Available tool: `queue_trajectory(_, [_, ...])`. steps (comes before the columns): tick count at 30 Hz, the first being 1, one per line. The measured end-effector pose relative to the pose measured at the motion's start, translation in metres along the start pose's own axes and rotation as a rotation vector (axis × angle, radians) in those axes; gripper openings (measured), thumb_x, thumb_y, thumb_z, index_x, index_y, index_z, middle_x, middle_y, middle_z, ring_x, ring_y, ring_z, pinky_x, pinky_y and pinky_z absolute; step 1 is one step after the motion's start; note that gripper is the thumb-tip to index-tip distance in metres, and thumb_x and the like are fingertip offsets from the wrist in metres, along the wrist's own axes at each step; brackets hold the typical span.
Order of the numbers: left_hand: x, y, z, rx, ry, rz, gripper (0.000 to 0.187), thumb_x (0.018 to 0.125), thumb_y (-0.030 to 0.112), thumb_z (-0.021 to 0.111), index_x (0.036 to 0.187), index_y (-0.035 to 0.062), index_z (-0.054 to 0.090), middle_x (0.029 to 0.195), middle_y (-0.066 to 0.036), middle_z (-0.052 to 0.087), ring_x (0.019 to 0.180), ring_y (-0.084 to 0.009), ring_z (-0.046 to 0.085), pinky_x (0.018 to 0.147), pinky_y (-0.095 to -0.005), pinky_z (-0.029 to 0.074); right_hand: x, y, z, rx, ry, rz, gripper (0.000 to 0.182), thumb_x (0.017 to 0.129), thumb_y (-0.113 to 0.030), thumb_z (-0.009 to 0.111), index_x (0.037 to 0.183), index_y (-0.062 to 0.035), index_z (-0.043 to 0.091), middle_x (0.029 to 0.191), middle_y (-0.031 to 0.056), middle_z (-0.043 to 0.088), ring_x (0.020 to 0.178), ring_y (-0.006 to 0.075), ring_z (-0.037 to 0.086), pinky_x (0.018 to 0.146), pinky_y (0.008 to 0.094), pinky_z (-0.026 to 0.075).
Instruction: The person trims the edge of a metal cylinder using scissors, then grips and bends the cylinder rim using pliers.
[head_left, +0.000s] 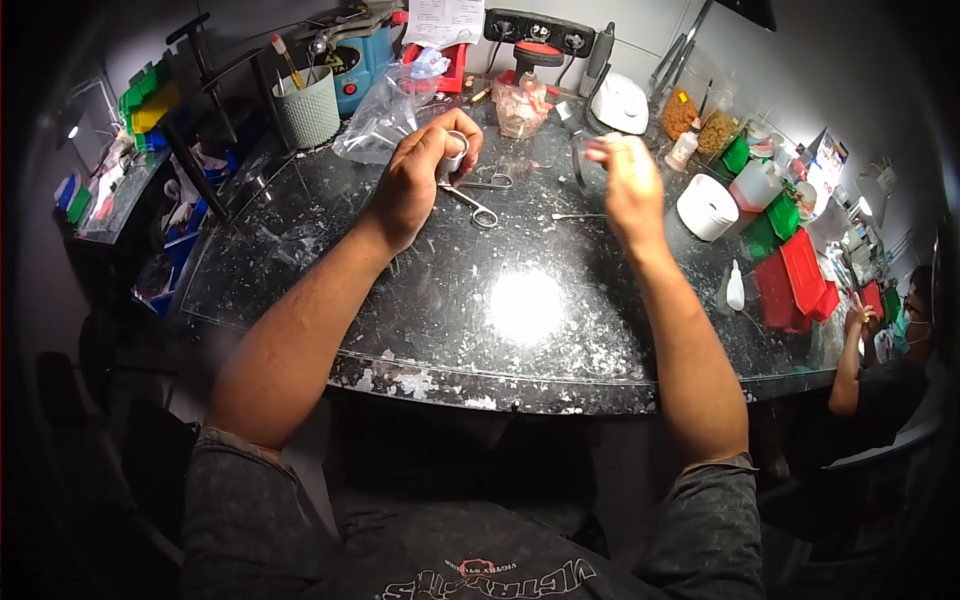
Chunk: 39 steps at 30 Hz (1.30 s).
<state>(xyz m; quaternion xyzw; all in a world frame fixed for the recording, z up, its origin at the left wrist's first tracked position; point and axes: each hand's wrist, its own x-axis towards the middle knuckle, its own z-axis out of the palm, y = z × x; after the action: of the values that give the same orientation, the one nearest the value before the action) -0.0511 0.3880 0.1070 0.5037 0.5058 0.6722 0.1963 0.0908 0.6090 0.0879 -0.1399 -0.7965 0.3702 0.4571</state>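
Note:
My left hand (425, 170) is closed around a small pale, round, ring-like piece (455, 150), whose exact kind I cannot make out. Just below that hand a pair of metal scissors (478, 210) lies on the dark table with its handles apart; the hand hides part of the blades. To the right, my right hand (632, 190) is raised over the table, its fingers pinched and a little blurred. A thin, dark, curved strip (578, 165) hangs at its fingertips. Beneath this hand, a slim metal tool (580, 216) lies partly out of sight.
The worn black tabletop (420, 290) carries a white roll (708, 208), a small white bottle (736, 287) and red bins (800, 275) at right. Behind stand a grey-green pot (307, 110), a plastic bag (375, 125) and a white device (620, 104). A masked person (885, 370) sits at far right.

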Motion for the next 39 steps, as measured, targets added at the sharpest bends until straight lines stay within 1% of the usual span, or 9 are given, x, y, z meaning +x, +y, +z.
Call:
queue_trajectory(2, [-0.001,0.003,0.002,-0.026,-0.011,0.018,0.021,0.089,0.027,0.038,0.085,0.0080,0.046,0.083,-0.004,0.046,0.079,-0.0125,0.045,0.070,-0.0280,0.038,0.006,-0.012,-0.015,0.498,0.092,0.291,0.030,0.106,-0.026,0.043,0.100,-0.0014,0.058,0.122,0.0203,0.065,0.112,0.0261,0.064,0.095,0.0366,0.050])
queue_trajectory(5, [-0.001,0.002,0.003,-0.593,0.018,-0.122,0.029,0.091,0.031,0.036,0.096,0.0044,0.046,0.091,-0.007,0.047,0.084,-0.0184,0.047,0.071,-0.0315,0.040,0.012,-0.019,-0.037,1.025,-0.027,0.351,0.027,0.105,-0.024,0.043,0.099,-0.0021,0.058,0.137,0.0239,0.054,0.132,0.0303,0.050,0.113,0.0457,0.037])
queue_trajectory(9, [0.000,-0.003,-0.003,-0.761,0.034,-0.245,0.036,0.093,0.032,0.037,0.105,0.0001,0.050,0.092,-0.009,0.048,0.084,-0.0204,0.048,0.071,-0.0322,0.042,0.011,-0.014,-0.039,1.362,-0.242,0.345,0.028,0.105,-0.021,0.042,0.108,-0.0008,0.061,0.141,0.0235,0.050,0.139,0.0303,0.041,0.119,0.0470,0.028])
queue_trajectory(10, [0.001,-0.004,-0.004,-0.760,0.032,-0.245,0.036,0.093,0.032,0.037,0.105,0.0001,0.050,0.092,-0.009,0.048,0.084,-0.0204,0.048,0.071,-0.0322,0.042,0.010,-0.014,-0.035,1.387,-0.307,0.308,0.029,0.104,-0.019,0.042,0.120,0.0021,0.056,0.144,0.0222,0.048,0.136,0.0311,0.045,0.115,0.0456,0.034])
queue_trajectory(13, [0.002,-0.007,-0.006,-0.733,0.053,-0.266,0.037,0.094,0.031,0.038,0.108,-0.0006,0.051,0.092,-0.009,0.050,0.083,-0.0198,0.049,0.071,-0.0316,0.042,-0.002,-0.033,-0.023,1.119,-0.314,0.274,0.032,0.103,-0.018,0.046,0.126,0.0024,0.055,0.142,0.0182,0.050,0.130,0.0252,0.050,0.110,0.0428,0.039])
queue_trajectory(17, [0.000,-0.003,-0.006,-0.651,0.038,-0.250,0.036,0.093,0.029,0.039,0.107,-0.0010,0.054,0.091,-0.008,0.051,0.083,-0.0181,0.050,0.071,-0.0293,0.042,-0.008,-0.016,-0.009,0.607,-0.313,0.259,0.016,0.099,-0.015,0.055,0.107,-0.0026,0.062,0.119,0.0053,0.059,0.103,0.0112,0.055,0.097,0.0297,0.041])
queue_trajectory(25, [-0.002,-0.003,0.002,-0.105,0.021,-0.096,0.023,0.088,0.010,0.049,0.108,0.0028,0.057,0.097,-0.003,0.056,0.090,-0.0116,0.052,0.080,-0.0274,0.043,-0.022,-0.036,-0.002,1.091,-0.414,0.171,0.019,0.100,-0.014,0.047,0.106,-0.0012,0.059,0.123,0.0079,0.056,0.117,0.0154,0.050,0.110,0.0337,0.033])
queue_trajectory(33, [-0.001,-0.005,0.009,0.073,0.048,0.062,0.019,0.096,0.011,0.057,0.114,0.0052,0.059,0.112,-0.006,0.063,0.109,-0.0150,0.059,0.097,-0.0314,0.047,-0.029,-0.051,0.004,0.825,-0.489,0.155,0.019,0.095,-0.012,0.061,0.112,-0.0050,0.060,0.127,0.0074,0.057,0.108,0.0145,0.057,0.102,0.0333,0.041])
queue_trajectory(39, [-0.002,-0.005,0.012,-0.012,0.087,-0.085,0.021,0.095,0.011,0.063,0.115,0.0039,0.059,0.111,-0.005,0.065,0.106,-0.0131,0.061,0.094,-0.0304,0.050,-0.030,-0.039,0.004,1.003,-0.557,0.333,0.012,0.096,-0.015,0.052,0.100,-0.0055,0.057,0.119,0.0127,0.061,0.108,0.0222,0.061,0.101,0.0389,0.045])
